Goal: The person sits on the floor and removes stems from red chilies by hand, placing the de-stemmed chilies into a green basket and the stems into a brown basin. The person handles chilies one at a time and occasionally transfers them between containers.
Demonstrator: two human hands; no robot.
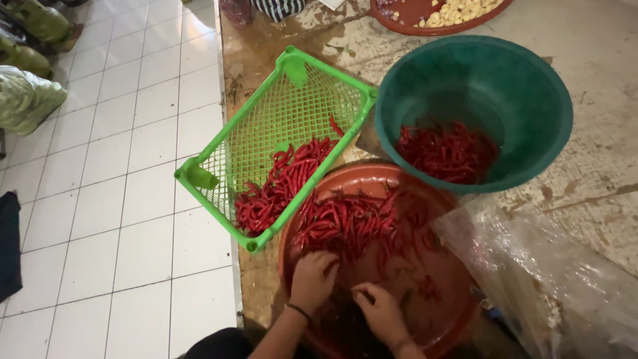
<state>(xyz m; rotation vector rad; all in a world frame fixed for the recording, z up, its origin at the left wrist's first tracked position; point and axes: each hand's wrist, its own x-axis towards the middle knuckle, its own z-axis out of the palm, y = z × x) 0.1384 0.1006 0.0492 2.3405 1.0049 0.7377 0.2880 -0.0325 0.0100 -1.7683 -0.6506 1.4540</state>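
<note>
My left hand (pixel 312 279) and my right hand (pixel 380 310) both reach into a round brown tray (pixel 452 312) at the table's near edge, fingers curled among red chilies (pixel 345 223) piled in its far half. The left hand's fingers dig into the pile; the right hand pinches something small, too dim to tell exactly what. A tilted green plastic basket (pixel 266 119) leans on the tray's left rim, with more red chilies (pixel 279 183) spilling toward the tray. A dark green bowl (pixel 531 100) behind the tray holds another heap of chilies (pixel 446 151).
A clear plastic bag (pixel 551 279) lies at the right of the tray. A red plate with pale pieces (pixel 458 12) sits at the far edge. The worn table (pixel 598 179) ends at the left over a white tiled floor (pixel 119 199), with green sacks (pixel 23 93) lying there.
</note>
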